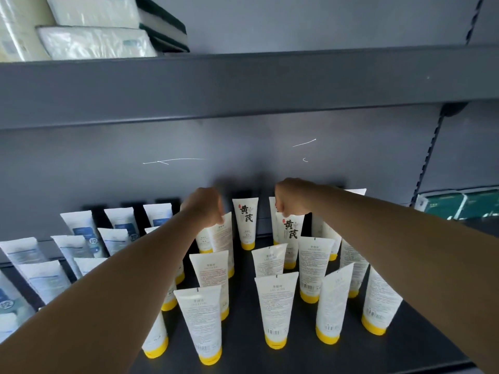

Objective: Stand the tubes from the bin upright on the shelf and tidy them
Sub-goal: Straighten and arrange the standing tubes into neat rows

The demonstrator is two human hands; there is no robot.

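Tubes [275, 309] with yellow caps stand upright in loose rows on the dark shelf [243, 354], blue-labelled tubes [81, 233] to their left. Left hand [205, 207] pinches a back-row tube's top; right hand [291, 197] curls on another tube's top.

The tubes [272, 306] stand in rows on the shelf [243, 352], other tubes [81, 233] to their left, packages [91, 41] on the upper shelf [243, 85].
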